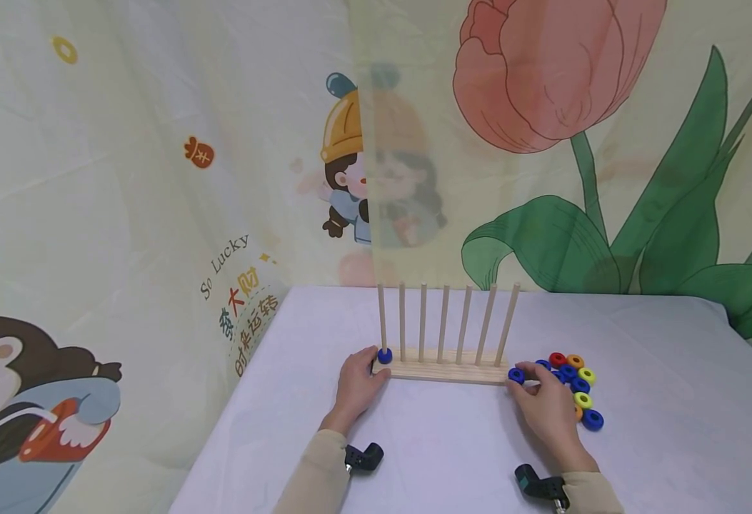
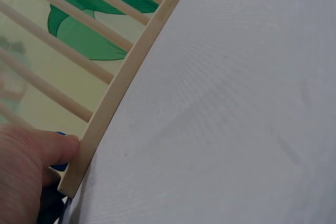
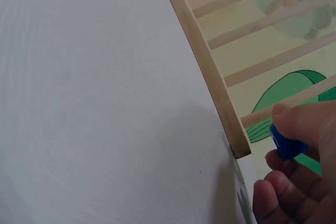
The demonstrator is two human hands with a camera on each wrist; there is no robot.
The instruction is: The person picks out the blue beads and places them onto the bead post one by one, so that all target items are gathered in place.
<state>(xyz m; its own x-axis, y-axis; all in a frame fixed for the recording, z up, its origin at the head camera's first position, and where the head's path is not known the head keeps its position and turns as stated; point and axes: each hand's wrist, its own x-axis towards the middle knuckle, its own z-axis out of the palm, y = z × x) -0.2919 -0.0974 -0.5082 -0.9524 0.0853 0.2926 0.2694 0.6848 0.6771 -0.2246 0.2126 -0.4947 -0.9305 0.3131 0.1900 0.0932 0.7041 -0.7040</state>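
Observation:
A light wooden base (image 1: 440,370) with several upright pegs (image 1: 444,321) stands on the table. On its leftmost peg sits a blue ring (image 1: 385,355), low against the base. My left hand (image 1: 358,382) grips the base's left end, its thumb (image 2: 63,148) on the front edge in the left wrist view. Just off the right end, my right hand (image 1: 545,403) pinches another blue ring (image 1: 515,375) between thumb and fingers. That pinched ring (image 3: 287,142) shows beside the end of the base in the right wrist view, partly hidden by the fingers.
Beyond the right hand lies a loose cluster of red, orange, yellow and blue rings (image 1: 580,385), partly covered by that hand. A white cloth (image 1: 446,442) covers the table. Printed curtains (image 1: 273,143) hang behind and to the left.

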